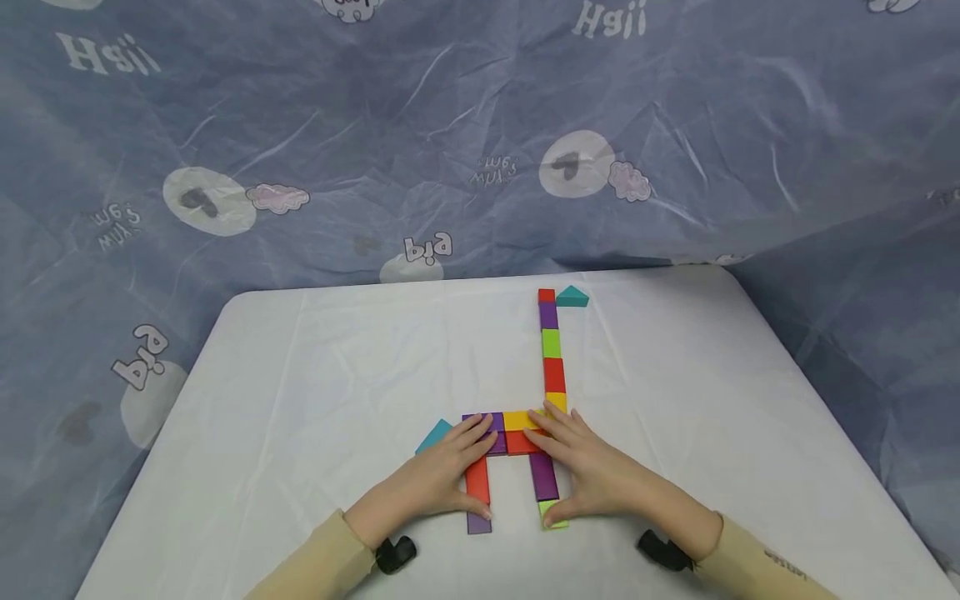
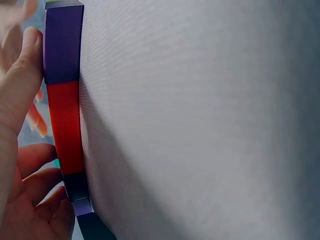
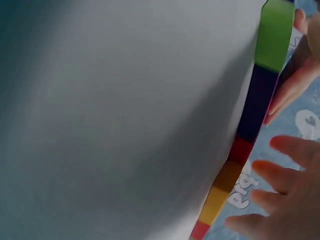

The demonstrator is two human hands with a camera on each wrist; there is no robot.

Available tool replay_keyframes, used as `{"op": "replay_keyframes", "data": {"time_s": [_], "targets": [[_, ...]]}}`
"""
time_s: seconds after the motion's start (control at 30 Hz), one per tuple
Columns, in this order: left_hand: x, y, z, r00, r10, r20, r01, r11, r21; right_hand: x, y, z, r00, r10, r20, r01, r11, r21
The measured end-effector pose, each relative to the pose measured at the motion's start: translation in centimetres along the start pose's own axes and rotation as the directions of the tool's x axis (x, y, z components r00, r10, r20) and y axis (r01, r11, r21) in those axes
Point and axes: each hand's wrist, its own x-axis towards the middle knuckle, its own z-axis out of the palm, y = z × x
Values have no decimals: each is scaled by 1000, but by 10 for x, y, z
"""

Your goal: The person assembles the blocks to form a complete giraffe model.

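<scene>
Flat coloured blocks form a four-legged figure with a long neck. My left hand (image 1: 438, 477) lies over its left side, fingertips on the purple blocks (image 1: 497, 422) and thumb beside the left leg, made of a red block (image 1: 477, 482) and a purple block (image 2: 63, 45). My right hand (image 1: 600, 471) spreads over the right side, fingertips near the yellow block (image 1: 517, 420) and red block (image 1: 519, 442). Its thumb rests at the green block (image 3: 275, 35) under a dark purple block (image 1: 543, 477). Neither hand grips a block; the fingers partly hide the joints.
A column of blocks rises toward the far edge, with a red block (image 1: 553, 375), a green block (image 1: 551, 343) and a purple block (image 1: 548, 316). A teal triangle (image 1: 573, 297) touches its top; a blue triangle (image 1: 434, 436) sits at the left. White cloth (image 1: 337, 375) covers the table.
</scene>
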Motion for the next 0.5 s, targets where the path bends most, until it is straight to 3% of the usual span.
{"op": "replay_keyframes", "data": {"time_s": [0.23,0.5], "targets": [[1,1,-2,1000,4,0,-4,1000,15,-4,-4,5,993,31,110,-27,999,-35],[1,3,-2,1000,30,-11,-29,1000,3,-7,-3,5,991,55,125,-50,998,-45]]}}
